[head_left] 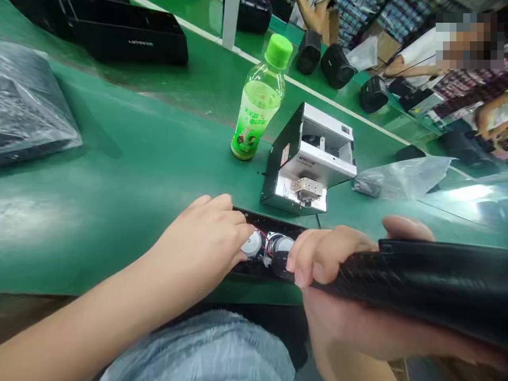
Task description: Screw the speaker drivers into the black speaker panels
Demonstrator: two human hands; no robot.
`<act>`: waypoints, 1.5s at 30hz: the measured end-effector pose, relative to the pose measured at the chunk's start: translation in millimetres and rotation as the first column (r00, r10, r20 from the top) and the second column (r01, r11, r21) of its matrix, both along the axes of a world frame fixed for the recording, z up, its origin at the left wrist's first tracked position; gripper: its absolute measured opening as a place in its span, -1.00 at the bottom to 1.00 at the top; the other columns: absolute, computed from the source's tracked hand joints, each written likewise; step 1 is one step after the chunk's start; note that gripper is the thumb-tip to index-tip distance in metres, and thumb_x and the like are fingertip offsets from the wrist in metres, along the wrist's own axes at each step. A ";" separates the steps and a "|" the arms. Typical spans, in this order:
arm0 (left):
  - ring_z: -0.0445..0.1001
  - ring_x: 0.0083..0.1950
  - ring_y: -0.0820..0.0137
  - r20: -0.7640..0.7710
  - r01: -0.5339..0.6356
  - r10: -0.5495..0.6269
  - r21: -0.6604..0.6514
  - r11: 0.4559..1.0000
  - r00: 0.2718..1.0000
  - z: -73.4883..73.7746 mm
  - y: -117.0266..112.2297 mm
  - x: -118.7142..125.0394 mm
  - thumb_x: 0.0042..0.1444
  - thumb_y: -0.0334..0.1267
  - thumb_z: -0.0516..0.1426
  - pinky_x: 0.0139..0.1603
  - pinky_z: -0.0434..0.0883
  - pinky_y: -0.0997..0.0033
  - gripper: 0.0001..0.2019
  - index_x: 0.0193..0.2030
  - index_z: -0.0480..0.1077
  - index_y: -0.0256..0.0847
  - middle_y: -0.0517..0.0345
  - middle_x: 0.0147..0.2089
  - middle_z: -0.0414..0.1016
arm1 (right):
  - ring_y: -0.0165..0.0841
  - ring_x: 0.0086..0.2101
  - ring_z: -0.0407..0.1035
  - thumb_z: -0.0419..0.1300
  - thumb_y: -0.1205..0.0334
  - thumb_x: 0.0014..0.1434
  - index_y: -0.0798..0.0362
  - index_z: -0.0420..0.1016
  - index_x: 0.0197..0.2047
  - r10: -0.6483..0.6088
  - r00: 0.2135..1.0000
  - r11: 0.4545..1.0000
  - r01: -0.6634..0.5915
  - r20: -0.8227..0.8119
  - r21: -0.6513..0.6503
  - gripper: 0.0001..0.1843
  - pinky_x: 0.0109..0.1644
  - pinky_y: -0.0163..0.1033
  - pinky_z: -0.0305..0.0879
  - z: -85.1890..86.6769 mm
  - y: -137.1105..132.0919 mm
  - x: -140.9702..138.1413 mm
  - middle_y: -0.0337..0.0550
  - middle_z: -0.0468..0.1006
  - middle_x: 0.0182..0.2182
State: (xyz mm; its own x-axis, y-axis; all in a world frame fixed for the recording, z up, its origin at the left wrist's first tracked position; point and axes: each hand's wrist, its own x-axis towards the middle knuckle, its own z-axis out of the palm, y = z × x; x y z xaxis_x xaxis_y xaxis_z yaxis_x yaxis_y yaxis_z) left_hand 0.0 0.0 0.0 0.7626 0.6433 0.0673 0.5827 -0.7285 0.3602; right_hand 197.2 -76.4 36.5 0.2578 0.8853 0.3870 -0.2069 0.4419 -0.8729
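An open black speaker housing (265,244) lies at the near edge of the green table (138,174), showing two silver round drivers and red wires. My left hand (206,241) rests on its left end, fingers curled over the edge and onto a driver. My right hand (337,275) is wrapped round a long black speaker cover (428,286), held just right of the housing, with its left end touching the housing.
A green-capped drink bottle (260,100) stands behind the housing. A small grey machine (313,159) sits to the right of it. Plastic bags (400,177) lie right, a wrapped black item (29,106) far left, black speakers (130,34) at the back. Another person (456,53) works far right.
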 end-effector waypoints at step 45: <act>0.37 0.58 -0.24 0.444 -0.316 0.294 -0.026 0.948 0.847 -86.7 -19.2 -54.9 0.21 0.30 0.35 0.52 0.44 -0.35 0.06 0.71 0.01 0.08 -0.14 0.68 0.20 | -0.35 -0.62 0.43 0.04 -0.56 0.37 -0.18 0.53 0.22 -0.076 0.986 0.986 0.097 -0.148 0.135 -0.27 -0.50 -0.22 0.47 14.5 28.6 10.0 -0.31 0.59 -0.50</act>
